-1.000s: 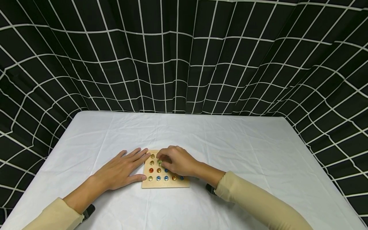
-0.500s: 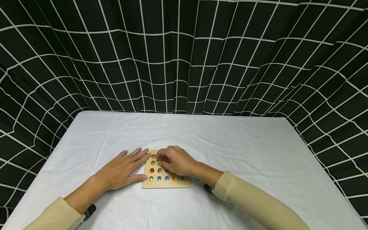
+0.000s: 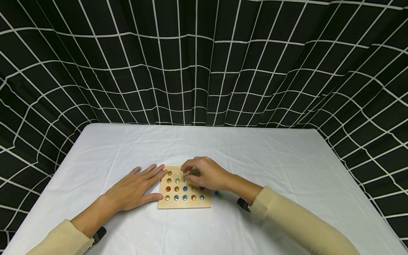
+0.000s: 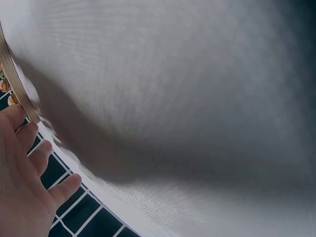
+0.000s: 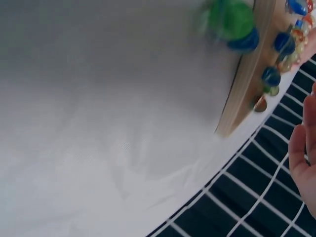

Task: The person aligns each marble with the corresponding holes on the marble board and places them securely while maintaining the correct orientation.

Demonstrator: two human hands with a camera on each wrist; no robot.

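A light wooden board (image 3: pixel 188 204) lies on the white cloth, with rows of coloured glass marbles in it. In the head view, my left hand (image 3: pixel 135 187) lies spread at the board's left side, its thumb and fingertips at the edge. My right hand (image 3: pixel 208 173) is over the board's upper right part, fingers bent, with a gap between thumb and index finger; no marble shows in its grasp. Near its thumb sits a green marble (image 3: pixel 185 180), beside another green marble (image 3: pixel 177 181). The hand hides some of the board's upper right.
To the right of the board, a blue marble (image 3: pixel 216 193) and a green marble (image 3: pixel 220 196) rest on the cloth. The white-covered table (image 3: pixel 255 152) ends at a black curtain (image 3: pixel 204 63) with a white grid.
My right hand has moved right and slightly away from me, leaving a green marble in the board and uncovering marbles there and on the cloth. My left hand stays in place.
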